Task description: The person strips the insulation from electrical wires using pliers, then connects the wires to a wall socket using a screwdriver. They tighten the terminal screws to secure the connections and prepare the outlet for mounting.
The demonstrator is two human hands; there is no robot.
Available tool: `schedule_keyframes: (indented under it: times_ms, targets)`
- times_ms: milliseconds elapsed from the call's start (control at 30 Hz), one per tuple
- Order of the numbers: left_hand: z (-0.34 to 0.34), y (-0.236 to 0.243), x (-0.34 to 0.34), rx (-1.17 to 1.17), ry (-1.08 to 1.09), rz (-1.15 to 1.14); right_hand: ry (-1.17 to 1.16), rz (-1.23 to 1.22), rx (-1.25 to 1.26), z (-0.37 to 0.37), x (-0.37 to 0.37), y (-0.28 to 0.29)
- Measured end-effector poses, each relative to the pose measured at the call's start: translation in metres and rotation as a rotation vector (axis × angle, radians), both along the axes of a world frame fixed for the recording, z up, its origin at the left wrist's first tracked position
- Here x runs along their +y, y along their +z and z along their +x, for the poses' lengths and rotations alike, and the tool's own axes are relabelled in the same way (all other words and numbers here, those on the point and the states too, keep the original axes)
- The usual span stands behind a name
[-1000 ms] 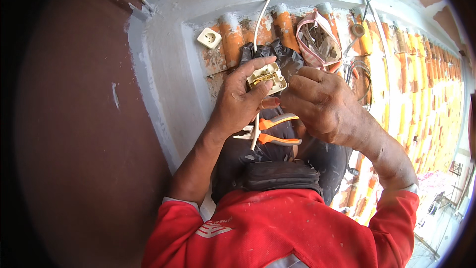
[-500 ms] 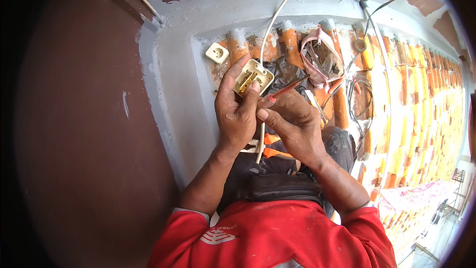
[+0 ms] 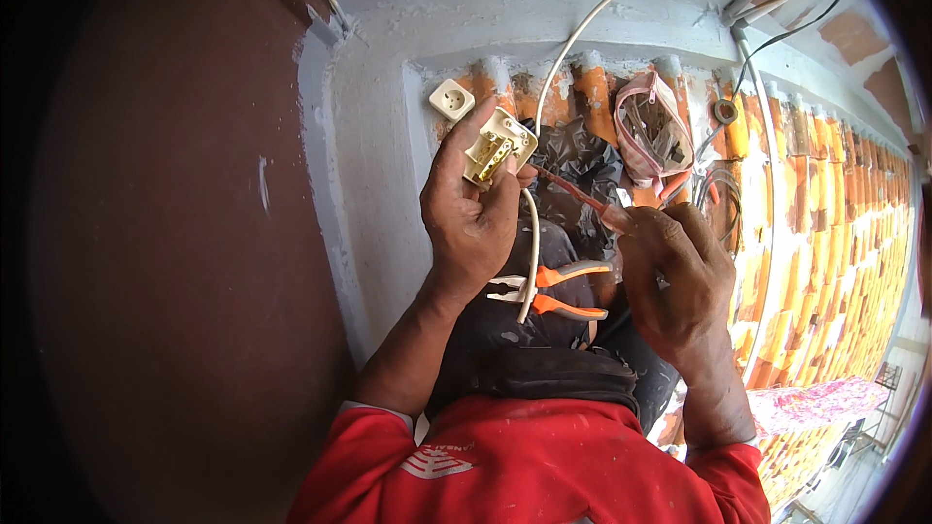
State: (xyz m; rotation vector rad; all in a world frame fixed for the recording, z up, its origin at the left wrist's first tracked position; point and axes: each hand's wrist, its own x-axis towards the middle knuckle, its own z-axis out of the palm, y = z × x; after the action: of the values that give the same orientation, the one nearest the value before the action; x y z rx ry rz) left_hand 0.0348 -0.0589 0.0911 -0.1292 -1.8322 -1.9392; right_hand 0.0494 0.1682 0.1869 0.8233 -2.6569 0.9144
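Note:
My left hand point(image 3: 473, 223) grips the cream base of a power socket point(image 3: 515, 128), its open inside with brass terminals facing up. In my right hand point(image 3: 680, 272) is a screwdriver point(image 3: 587, 200) with a red shaft and a clear reddish handle; its tip reaches the side of the base by my left fingertips. Whether the tip sits on a screw cannot be made out. A white cable point(image 3: 534, 243) hangs below the base, its loose end over the pliers point(image 3: 568, 308) with orange grips on my lap. The socket's cover point(image 3: 451, 99) lies beyond my left hand.
A pink zip pouch point(image 3: 653, 136) of small parts rests on the orange roof tiles point(image 3: 815, 223), beside a roll of tape point(image 3: 724, 112). Black plastic point(image 3: 580, 170) lies in front of me. A dark brown wall point(image 3: 184, 233) rises at left. Cables run along the ledge at right.
My right hand has moved right and slightly down, turning the screwdriver so its tip now points left toward the socket base. The pliers on my lap now show more fully.

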Motion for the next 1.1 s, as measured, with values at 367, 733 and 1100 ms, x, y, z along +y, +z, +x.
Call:
schedule_keyframes:
  times_ms: [367, 733, 1100]
  targets:
    - [0.002, -0.005, -0.001, 0.061, 0.056, -0.112, 0.058, 0.082, 0.046, -0.004, -0.013, 0.008]
    - [0.003, -0.006, -0.002, 0.072, 0.099, -0.191, 0.058, -0.074, -0.019, -0.005, -0.015, 0.002]
    - [0.003, -0.007, -0.002, 0.118, 0.193, -0.347, -0.083, -0.189, -0.293, 0.003, -0.018, 0.006]
